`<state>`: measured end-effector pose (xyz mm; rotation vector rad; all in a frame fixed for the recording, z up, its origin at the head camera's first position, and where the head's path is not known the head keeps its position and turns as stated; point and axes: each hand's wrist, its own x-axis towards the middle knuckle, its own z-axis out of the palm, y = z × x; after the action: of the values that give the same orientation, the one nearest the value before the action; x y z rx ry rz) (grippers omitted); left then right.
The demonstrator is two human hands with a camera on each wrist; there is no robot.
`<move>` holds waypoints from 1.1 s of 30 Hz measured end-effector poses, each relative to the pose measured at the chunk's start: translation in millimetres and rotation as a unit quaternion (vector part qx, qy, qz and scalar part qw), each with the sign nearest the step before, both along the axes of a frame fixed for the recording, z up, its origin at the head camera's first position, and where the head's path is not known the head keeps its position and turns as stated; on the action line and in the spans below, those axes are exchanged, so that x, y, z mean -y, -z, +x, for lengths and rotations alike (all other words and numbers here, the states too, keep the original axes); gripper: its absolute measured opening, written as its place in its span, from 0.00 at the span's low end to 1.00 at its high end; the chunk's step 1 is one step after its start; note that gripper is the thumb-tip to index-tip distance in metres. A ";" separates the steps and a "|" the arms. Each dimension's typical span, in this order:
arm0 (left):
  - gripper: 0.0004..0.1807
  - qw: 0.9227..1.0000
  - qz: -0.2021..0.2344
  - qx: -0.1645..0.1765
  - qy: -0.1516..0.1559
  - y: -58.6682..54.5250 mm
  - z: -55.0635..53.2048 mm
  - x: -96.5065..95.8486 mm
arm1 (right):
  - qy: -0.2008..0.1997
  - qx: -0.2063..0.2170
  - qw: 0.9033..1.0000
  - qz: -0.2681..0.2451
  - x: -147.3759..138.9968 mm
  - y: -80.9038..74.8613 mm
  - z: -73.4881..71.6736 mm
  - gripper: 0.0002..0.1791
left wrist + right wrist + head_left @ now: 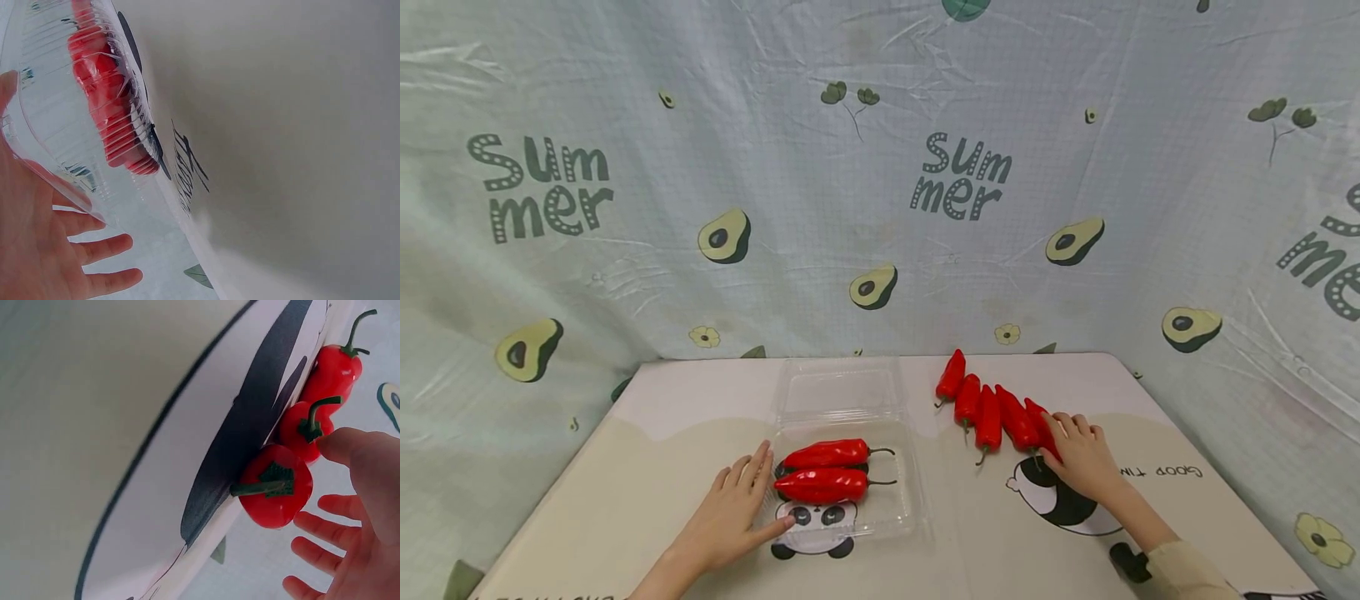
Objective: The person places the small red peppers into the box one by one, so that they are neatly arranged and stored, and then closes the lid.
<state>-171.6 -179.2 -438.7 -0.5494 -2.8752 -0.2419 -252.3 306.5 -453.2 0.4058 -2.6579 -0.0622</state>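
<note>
A clear plastic clamshell box [897, 504] lies with its lid [838, 392] folded back. Two red peppers [826, 486] rest side by side in it, stems pointing right. My left hand [730, 512] is at the box's left side, fingers extended and thumb by the near left corner; the left wrist view shows the fingers along the clear wall [44, 81]. On the right, my right hand [1082, 458] is at the rightmost red pepper [269, 506] of a row. Its fingers are spread beside that pepper, and the thumb overlaps the neighbouring pepper [297, 428] in the right wrist view.
Several more red peppers [988, 417] lie in a slanting row right of the box. The table [662, 450] has a cover printed with pandas. Behind it hangs a pale curtain [805, 200] with avocado prints.
</note>
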 end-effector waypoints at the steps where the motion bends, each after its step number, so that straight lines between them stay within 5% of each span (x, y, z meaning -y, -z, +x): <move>1: 0.48 1.000 -0.001 -0.001 0.000 0.1 -0.1 0.0 | 0.002 -0.002 1.000 0.003 -0.3 -0.3 0.1 0.31; 33: 0.48 1.000 -0.007 -0.012 0.001 0.2 0.0 0.6 | 0.038 0.045 0.997 0.049 -2.9 0.3 -2.6 0.33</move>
<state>-171.6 -179.8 -438.9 -0.5547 -2.8545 -0.2151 -254.9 309.3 -453.5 0.3459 -2.7675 -0.2041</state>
